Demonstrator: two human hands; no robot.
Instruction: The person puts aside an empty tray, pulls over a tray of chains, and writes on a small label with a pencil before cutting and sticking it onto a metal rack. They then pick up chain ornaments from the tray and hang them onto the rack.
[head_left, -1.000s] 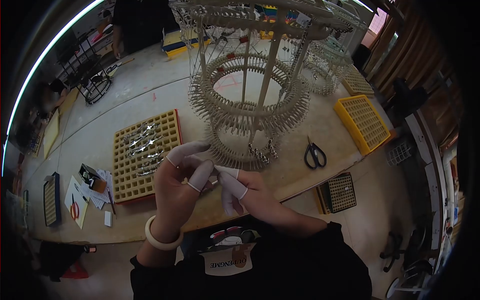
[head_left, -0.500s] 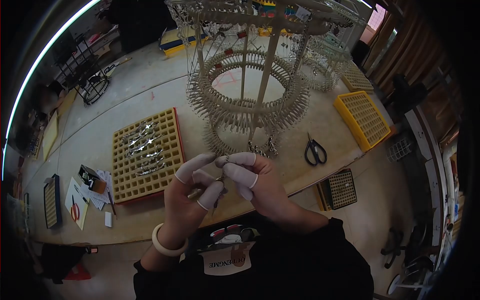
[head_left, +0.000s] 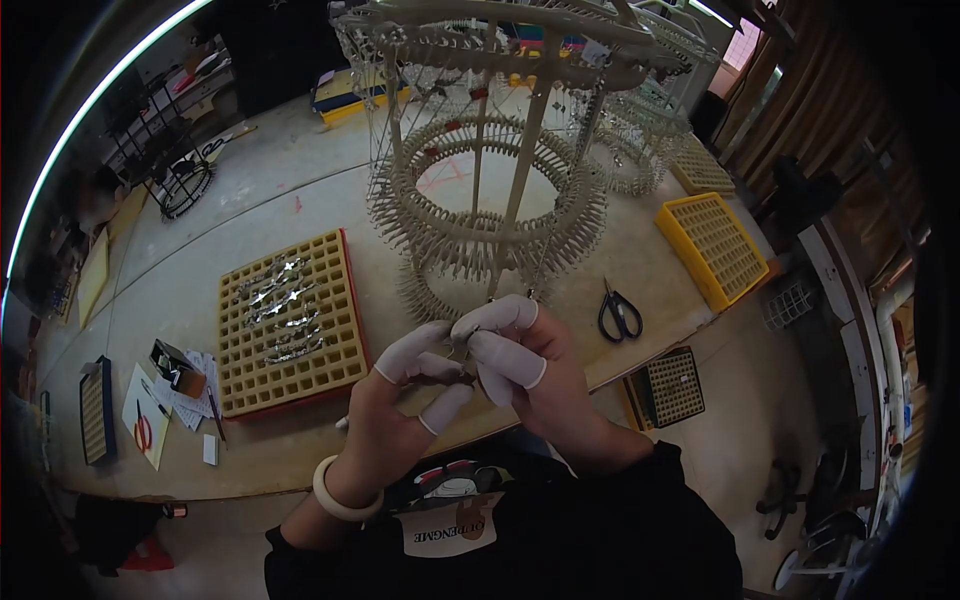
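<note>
White finger cots cover the fingertips of both my hands, which meet just over the table's front edge. My right hand [head_left: 535,365] is closed in a pinch on a small, thin metal chain [head_left: 459,352], mostly hidden by the fingers. Curled around the same spot, my left hand [head_left: 400,390] has its index fingertip beside the right fingertips and its thumb lower down; its hold on the chain is partly hidden. Directly beyond the hands stands a tall rack [head_left: 490,225] with rings of coiled spring-like hooks, jewelry hanging from its upper part.
Left of my hands lies a yellow gridded tray [head_left: 235,385] with silver jewelry pieces. Black-handled scissors [head_left: 620,315] lie to the right, near a yellow tray [head_left: 712,245]. Red-handled scissors [head_left: 143,432], papers and a small box [head_left: 178,368] sit at far left. A dark tray [head_left: 675,388] is below the edge.
Both hands have shifted slightly right, and my left thumb has moved away from its index finger. Less of the chain shows between the hands. The view has tilted a little.
</note>
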